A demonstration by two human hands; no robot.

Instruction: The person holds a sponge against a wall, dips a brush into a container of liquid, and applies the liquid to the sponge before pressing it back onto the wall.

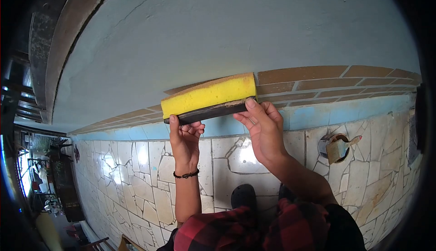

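Observation:
My left hand [185, 137] and my right hand [262, 126] hold a long yellow sponge block [211, 92] on a black backing, one at each end. Thumbs press on the near side of the backing, while the fingers curl underneath. Brown colour stains the sponge's far edge, which is close to the wall [254, 28]; whether it touches, I cannot tell. Brown brick shapes [320, 74] with grey lines between them run along the lower wall, to both sides of the sponge. Part of the pattern is hidden behind the sponge.
A can [324, 146] with a paintbrush [337, 151] across its top stands on the stone-patterned floor [141, 183] at the right. A light blue band [309, 116] borders the wall's foot. Dark wooden beams [52, 42] are at upper left, with cluttered furniture [50, 174] below.

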